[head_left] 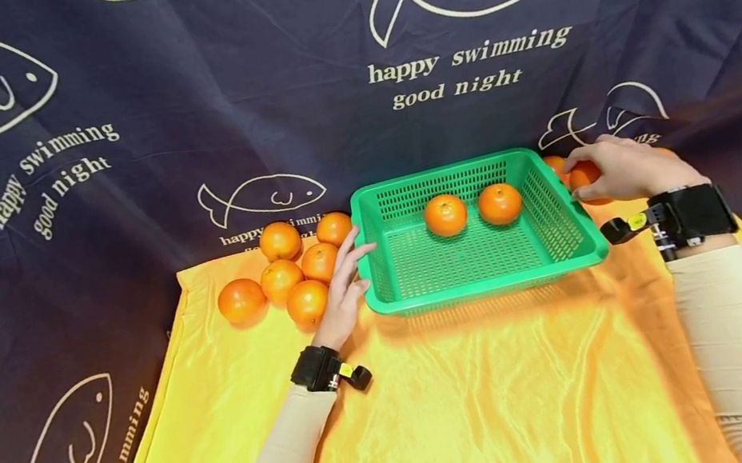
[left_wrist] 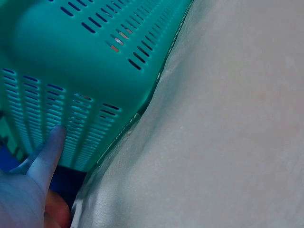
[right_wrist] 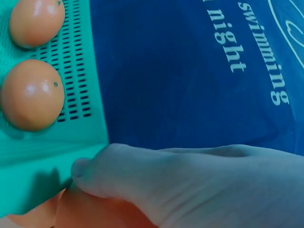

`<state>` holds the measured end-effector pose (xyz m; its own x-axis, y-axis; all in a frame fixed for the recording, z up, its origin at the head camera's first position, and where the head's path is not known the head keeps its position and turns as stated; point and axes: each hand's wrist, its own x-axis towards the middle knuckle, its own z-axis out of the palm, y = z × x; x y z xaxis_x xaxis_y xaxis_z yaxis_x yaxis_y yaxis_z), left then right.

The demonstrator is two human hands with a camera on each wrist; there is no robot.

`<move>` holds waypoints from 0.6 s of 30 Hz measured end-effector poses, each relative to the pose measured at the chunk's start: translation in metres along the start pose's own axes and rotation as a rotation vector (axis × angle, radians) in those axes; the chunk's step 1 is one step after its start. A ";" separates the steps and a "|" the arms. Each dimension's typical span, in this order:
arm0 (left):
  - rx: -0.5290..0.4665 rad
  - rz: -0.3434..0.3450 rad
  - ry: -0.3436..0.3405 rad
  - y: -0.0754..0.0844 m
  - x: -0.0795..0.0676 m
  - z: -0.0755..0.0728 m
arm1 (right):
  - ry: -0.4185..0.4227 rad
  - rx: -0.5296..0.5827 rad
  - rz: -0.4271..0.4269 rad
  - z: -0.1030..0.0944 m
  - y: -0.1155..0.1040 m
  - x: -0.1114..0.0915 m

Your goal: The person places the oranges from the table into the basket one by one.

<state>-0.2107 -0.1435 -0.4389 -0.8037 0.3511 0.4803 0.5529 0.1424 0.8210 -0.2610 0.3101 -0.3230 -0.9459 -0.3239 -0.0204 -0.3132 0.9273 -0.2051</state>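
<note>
Where the basket's right rim (head_left: 587, 231) ends, the right grip (head_left: 630, 166) holds an orange (head_left: 584, 176).

There is one basket (head_left: 489, 287), two hands (head_left: 342, 301) and at least ten oranges (head_left: 445, 215).

Head: dark backdrop (head_left: 290, 90) is proclaiming "happy swimming", "good night", repeatedly! | Right wrist: backdrop is showing "night" and "swimming"!
</note>
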 end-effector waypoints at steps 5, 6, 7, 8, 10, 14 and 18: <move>-0.003 -0.004 -0.008 0.001 0.000 0.000 | 0.030 -0.009 -0.016 -0.003 -0.008 0.002; -0.006 -0.004 -0.009 0.000 0.000 -0.001 | 0.035 -0.010 -0.022 -0.004 -0.009 0.003; -0.006 -0.005 -0.010 0.000 0.000 -0.001 | 0.039 -0.013 -0.025 -0.005 -0.011 0.003; -0.006 -0.007 -0.010 0.000 0.000 0.000 | 0.042 -0.014 -0.028 -0.005 -0.013 0.004; -0.009 -0.005 -0.009 -0.006 0.000 0.000 | 0.046 -0.019 -0.033 -0.006 -0.017 0.005; -0.003 0.003 0.002 -0.024 0.000 0.000 | 0.045 -0.031 -0.034 -0.008 -0.025 0.009; 0.005 0.005 0.014 -0.035 -0.001 0.001 | 0.037 -0.035 -0.041 -0.008 -0.031 0.012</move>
<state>-0.2288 -0.1483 -0.4683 -0.8039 0.3393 0.4885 0.5579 0.1456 0.8170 -0.2635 0.2784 -0.3094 -0.9344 -0.3556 0.0233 -0.3542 0.9194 -0.1711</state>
